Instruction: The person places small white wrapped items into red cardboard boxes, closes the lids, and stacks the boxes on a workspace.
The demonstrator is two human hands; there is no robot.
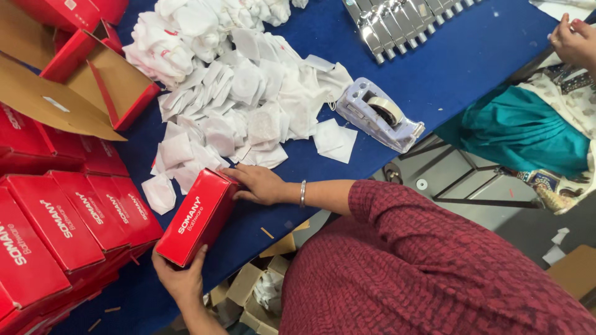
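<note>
A closed red rectangular carton point(197, 217) lies slanted on the blue table point(459, 56), held at both ends. My left hand point(180, 279) cups its near end at the table's edge, thumb up against the side. My right hand point(257, 184), with a metal bangle on the wrist and a maroon sleeve behind it, presses on the far end. Just beyond the carton lies a heap of white fabric pouches point(236, 93).
Stacked closed red cartons point(56, 223) fill the left; an open red carton point(105, 74) stands behind them. A tape dispenser point(380, 115) and a row of shiny metal fittings point(397, 22) lie further back. Another person's hand point(574, 40) is at the upper right. Cardboard scraps point(261, 291) lie below the table.
</note>
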